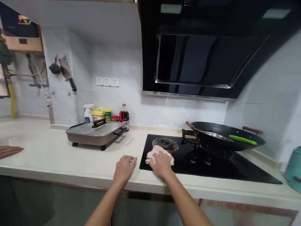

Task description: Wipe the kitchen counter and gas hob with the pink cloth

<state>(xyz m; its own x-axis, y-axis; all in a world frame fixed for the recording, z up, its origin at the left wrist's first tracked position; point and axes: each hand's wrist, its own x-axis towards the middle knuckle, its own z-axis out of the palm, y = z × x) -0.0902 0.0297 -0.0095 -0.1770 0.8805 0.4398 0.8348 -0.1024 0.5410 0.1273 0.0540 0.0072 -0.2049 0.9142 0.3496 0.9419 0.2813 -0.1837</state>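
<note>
My right hand point(162, 164) presses a pale pink cloth point(154, 152) onto the black glass gas cooktop point(178, 166), just in front of the left burner point(165, 143). Its fingers lie over the cloth, which bunches out around them. On the pale countertop point(94, 163), left of the cooktop's edge, rests my left hand point(125, 168). That hand holds nothing; its fingers are bent loosely and the thumb stands apart. A large black wok point(209, 144) sits over the right burner, with a bright green utensil handle point(243, 139) lying across it.
An electric pan point(94, 138) with a glass lid stands left on the counter. Behind it are a spray bottle point(88, 113) and a dark sauce bottle point(124, 116). A range hood point(195, 62) hangs above; a teal container point(293, 169) stands far right. A cleaver point(67, 73) hangs on the wall.
</note>
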